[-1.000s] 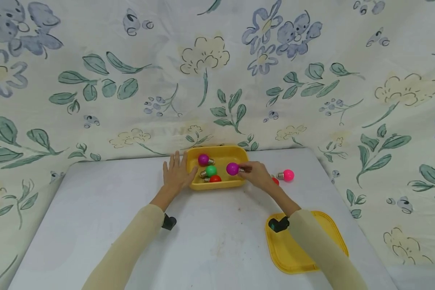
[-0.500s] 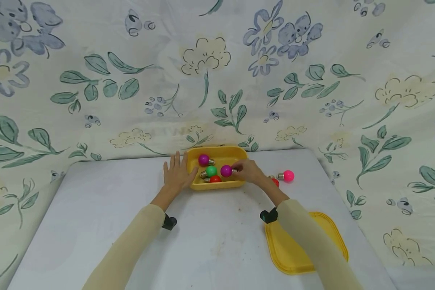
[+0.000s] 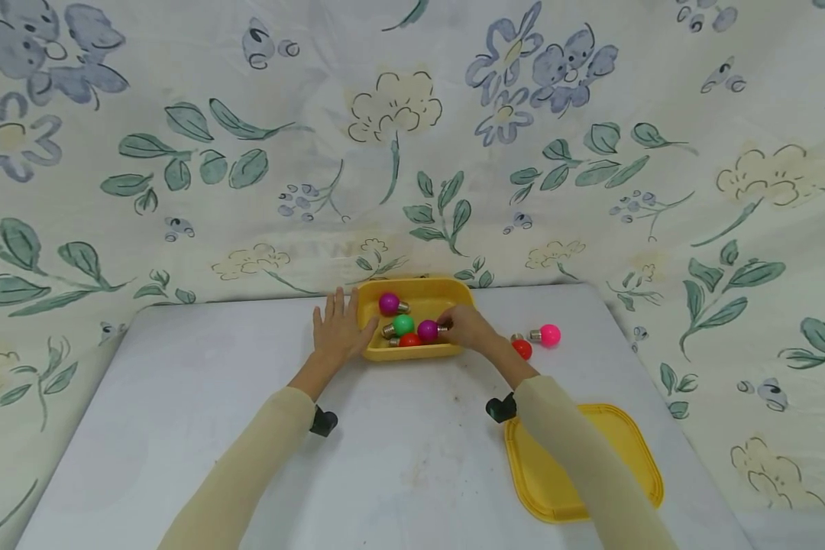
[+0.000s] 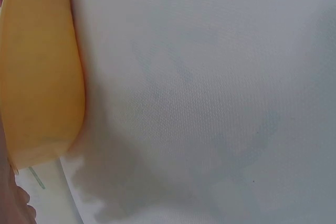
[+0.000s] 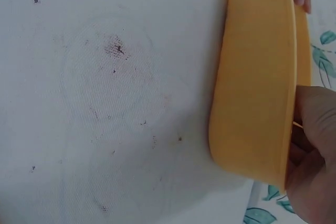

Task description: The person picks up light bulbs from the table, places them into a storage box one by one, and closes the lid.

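A yellow plastic box [image 3: 412, 353] stands at the back of the table, against the patterned cloth. Inside it lie a purple bulb [image 3: 388, 303], a green bulb [image 3: 403, 325] and a red bulb [image 3: 410, 340]. My right hand [image 3: 469, 327] reaches over the box's right end and pinches a second purple bulb [image 3: 428, 330] by its metal base, low among the others. In the right wrist view the fingers dip behind the box wall [image 5: 252, 77]. My left hand [image 3: 338, 328] rests with spread, straight fingers at the box's left end, its thumb along the rim.
Right of the box, a red bulb [image 3: 522, 349] and a pink bulb [image 3: 550, 335] lie on the white table [image 3: 399, 443]. A yellow lid [image 3: 550, 504] lies at the front right, partly under my right sleeve. The floral cloth [image 3: 357, 191] rises behind the table.
My right hand has carried the purple bulb leftward and down into the box, beside the red and green ones. The left hand has stayed at the box's left end.
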A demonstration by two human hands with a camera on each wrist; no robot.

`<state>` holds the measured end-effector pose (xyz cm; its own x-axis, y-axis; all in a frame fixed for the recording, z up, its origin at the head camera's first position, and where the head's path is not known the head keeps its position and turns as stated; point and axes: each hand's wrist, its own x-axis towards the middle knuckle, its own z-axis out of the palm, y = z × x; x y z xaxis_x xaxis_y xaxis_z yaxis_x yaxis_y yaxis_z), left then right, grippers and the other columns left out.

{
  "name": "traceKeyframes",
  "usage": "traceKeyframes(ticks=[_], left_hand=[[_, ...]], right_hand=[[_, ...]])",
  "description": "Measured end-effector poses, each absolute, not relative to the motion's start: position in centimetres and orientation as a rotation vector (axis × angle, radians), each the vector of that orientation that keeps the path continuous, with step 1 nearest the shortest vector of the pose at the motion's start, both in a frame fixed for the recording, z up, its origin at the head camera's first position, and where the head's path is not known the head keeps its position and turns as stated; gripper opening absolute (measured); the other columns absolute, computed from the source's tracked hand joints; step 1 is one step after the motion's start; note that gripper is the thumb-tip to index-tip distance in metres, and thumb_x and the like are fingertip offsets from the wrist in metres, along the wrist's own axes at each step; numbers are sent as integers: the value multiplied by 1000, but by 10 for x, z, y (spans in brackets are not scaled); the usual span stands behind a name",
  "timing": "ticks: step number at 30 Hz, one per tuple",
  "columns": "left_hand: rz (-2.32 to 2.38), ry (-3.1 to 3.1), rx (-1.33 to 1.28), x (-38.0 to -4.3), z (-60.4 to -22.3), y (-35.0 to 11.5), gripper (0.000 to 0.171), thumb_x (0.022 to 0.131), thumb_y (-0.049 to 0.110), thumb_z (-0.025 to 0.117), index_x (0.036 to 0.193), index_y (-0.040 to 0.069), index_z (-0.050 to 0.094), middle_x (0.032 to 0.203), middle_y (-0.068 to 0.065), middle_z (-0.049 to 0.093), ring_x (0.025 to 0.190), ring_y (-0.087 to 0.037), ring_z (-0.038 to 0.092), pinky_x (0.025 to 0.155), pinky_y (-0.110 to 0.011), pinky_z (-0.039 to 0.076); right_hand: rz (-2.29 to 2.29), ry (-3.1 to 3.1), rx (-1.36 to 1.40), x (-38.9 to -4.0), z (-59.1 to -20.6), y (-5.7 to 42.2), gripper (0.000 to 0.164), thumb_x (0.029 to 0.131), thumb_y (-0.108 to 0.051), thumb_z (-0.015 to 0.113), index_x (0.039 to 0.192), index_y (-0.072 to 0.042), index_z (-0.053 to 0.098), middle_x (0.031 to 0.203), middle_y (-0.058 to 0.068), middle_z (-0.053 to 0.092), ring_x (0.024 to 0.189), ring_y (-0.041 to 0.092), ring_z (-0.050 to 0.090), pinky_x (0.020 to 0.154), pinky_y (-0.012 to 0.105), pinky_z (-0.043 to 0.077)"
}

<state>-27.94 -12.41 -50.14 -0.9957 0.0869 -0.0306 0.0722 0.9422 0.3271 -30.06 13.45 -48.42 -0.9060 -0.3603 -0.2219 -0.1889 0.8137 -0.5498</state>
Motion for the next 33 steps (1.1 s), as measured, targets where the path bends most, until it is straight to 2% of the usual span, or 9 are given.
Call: traceKeyframes(ticks=[12, 19, 26, 33], left_hand=[[489, 3050, 124, -280, -503, -123, 80, 101, 53, 37, 159, 3, 15, 162, -28, 8, 149, -43, 6, 117, -62, 3], [510, 3048, 129, -279, -503, -123, 80, 101, 52, 38, 159, 2, 16, 162, -28, 8, 149, -44, 6, 116, -62, 2], [507, 3050, 128, -278, -503, -123, 79, 101, 52, 38, 159, 2, 16, 162, -28, 9, 149, -43, 7, 116, -62, 2], [491, 3049, 119, -279, -502, -124, 79, 101, 52, 37, 159, 2, 15, 162, -27, 9, 149, -43, 7, 116, -62, 3]], right_hand=[[-697, 2682, -386, -301, -486, 131, 23, 94, -12, 71, 115, -4, 71, 102, 6, 69, 92, 21, 60, 88, 31, 54], [-720, 2680, -351, -300, -485, 132, 29, 93, -13, 71, 120, -3, 69, 109, 8, 68, 97, 23, 60, 89, 32, 54], [-856, 2713, -375, -295, -485, 140, 33, 93, -16, 71, 124, -5, 68, 115, 9, 67, 105, 25, 60, 91, 34, 54], [-1198, 2660, -387, -289, -480, 155, 37, 94, -12, 70, 128, 2, 64, 121, 15, 67, 109, 28, 63, 91, 34, 54]])
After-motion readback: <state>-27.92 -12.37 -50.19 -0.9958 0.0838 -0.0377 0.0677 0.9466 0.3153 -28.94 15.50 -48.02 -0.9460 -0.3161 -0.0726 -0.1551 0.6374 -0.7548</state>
